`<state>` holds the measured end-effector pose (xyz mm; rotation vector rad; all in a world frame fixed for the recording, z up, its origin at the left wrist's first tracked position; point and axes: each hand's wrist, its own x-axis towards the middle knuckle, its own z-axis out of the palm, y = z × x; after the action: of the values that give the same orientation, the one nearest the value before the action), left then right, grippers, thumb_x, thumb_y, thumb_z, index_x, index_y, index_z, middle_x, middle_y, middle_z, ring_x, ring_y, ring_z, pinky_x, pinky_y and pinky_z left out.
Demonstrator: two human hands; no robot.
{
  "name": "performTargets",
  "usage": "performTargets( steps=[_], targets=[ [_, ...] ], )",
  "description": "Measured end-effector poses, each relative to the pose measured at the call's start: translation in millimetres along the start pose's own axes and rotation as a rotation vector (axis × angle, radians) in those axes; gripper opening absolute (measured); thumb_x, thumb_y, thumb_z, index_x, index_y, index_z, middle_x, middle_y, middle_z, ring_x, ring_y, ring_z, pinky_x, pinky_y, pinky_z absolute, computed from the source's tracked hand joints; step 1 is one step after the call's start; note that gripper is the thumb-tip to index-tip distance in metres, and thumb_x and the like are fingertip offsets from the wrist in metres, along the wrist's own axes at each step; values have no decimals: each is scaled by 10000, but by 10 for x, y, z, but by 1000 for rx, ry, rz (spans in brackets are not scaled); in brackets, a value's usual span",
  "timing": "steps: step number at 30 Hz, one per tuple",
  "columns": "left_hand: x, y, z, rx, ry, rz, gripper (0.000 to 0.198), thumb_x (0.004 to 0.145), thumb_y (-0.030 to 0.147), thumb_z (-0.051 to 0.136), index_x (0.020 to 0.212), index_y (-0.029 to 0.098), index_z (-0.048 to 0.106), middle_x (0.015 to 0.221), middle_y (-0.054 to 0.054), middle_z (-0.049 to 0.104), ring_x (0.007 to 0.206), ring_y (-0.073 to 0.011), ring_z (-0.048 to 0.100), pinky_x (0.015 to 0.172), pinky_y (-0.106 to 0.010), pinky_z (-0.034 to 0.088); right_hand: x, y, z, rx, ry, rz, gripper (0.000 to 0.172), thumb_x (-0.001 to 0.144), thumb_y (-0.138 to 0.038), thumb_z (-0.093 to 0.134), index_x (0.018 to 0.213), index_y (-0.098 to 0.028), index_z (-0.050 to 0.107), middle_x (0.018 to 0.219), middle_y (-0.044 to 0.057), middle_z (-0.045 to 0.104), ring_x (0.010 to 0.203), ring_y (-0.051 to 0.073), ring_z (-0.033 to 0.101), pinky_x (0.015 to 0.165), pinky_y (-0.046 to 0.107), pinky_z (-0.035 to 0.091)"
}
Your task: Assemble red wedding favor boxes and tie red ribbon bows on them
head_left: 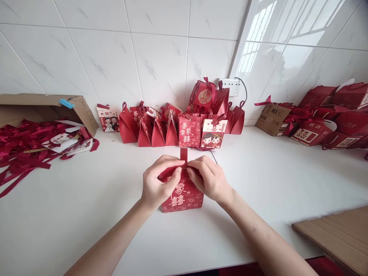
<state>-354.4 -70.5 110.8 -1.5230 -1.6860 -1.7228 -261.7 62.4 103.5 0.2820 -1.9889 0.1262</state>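
A small red gift box (pixel 181 198) with gold characters stands on the white table (pixel 115 214) in front of me. My left hand (pixel 159 182) and my right hand (pixel 208 178) both pinch its top flaps together. A red ribbon handle (pixel 184 156) sticks up between my fingertips. Both hands are closed on the box's top.
Several finished red gift boxes (pixel 189 130) line the tiled wall behind. Loose red ribbons (pixel 25 149) spill from a tipped cardboard box (pixel 43 109) at left. More red boxes (pixel 324 122) and a small carton (pixel 271 119) sit at right. Flat cardboard (pixel 339 237) lies at the near right.
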Motion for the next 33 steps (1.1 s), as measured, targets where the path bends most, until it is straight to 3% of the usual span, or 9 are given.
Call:
performTargets(
  steps=[33],
  targets=[
    [-11,-25,-5,-97,-24,13,188,820,86,544,902,185,681,836,-16,651,766,-117,623,665,-206,516,-23,-3,8,55,11,14,166,867,-102,515,1007,-190,508,745,47,601,620,143,564,526,251,508]
  ],
)
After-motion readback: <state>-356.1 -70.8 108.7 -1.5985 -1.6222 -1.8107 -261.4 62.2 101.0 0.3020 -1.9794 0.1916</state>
